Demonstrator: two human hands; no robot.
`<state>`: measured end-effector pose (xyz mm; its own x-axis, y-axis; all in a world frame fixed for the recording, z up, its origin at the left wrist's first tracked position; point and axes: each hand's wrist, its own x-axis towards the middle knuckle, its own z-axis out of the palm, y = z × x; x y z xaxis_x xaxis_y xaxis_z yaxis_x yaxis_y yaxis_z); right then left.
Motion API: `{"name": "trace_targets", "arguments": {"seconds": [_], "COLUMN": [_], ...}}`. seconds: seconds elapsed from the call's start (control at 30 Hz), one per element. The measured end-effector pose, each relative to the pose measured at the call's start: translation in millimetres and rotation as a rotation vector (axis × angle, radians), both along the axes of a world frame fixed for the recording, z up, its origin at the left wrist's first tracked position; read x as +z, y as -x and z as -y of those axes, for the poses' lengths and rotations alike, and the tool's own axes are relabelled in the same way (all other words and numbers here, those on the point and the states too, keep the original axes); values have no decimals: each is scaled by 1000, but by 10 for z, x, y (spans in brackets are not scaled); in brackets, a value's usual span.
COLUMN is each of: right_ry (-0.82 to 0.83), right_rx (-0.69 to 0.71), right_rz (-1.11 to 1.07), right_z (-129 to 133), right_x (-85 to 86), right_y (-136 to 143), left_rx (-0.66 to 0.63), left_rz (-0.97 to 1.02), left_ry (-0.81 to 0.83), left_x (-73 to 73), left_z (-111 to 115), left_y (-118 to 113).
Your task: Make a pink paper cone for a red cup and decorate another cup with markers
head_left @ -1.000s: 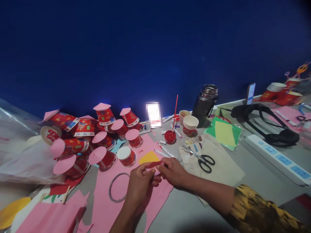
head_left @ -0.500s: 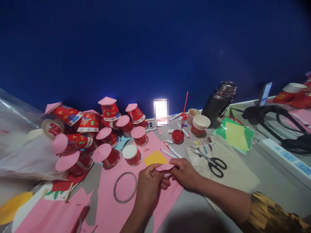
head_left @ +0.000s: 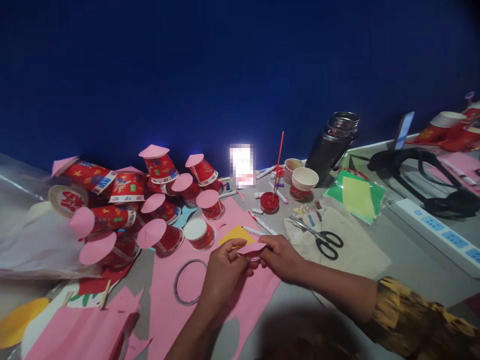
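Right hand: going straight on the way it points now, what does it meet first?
Beyond the pink paper piece it already grips, most likely the left hand: the right hand points leftward toward it in the head view. Exact depth is unclear from one view.

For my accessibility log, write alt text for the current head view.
A person's left hand and right hand hold a small pink paper piece between them. Red paper cups, many with pink paper tops, crowd the left; black-handled scissors lie on pale cloth at right.
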<state>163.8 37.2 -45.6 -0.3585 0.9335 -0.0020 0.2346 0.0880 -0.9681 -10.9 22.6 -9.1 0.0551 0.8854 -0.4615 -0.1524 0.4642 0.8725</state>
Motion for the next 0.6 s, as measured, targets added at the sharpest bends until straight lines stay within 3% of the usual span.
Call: {"name": "trace_targets", "arguments": {"seconds": [0.2, 0.37, 0.6], "right_ry": [69, -4, -26], "right_rx": [-30, -185, -121], "right_rz": [-33, -3, -93], "right_z": [11, -3, 21], "right_x": [19, 29, 85], "right_y": [43, 46, 50], "left_rx": [-63, 101, 197], "left_rz": [101, 83, 116], "left_ry": [-86, -97, -69], "left_x": [-114, -171, -257], "left_z": [8, 74, 24], "left_y": [-27, 19, 92]}}
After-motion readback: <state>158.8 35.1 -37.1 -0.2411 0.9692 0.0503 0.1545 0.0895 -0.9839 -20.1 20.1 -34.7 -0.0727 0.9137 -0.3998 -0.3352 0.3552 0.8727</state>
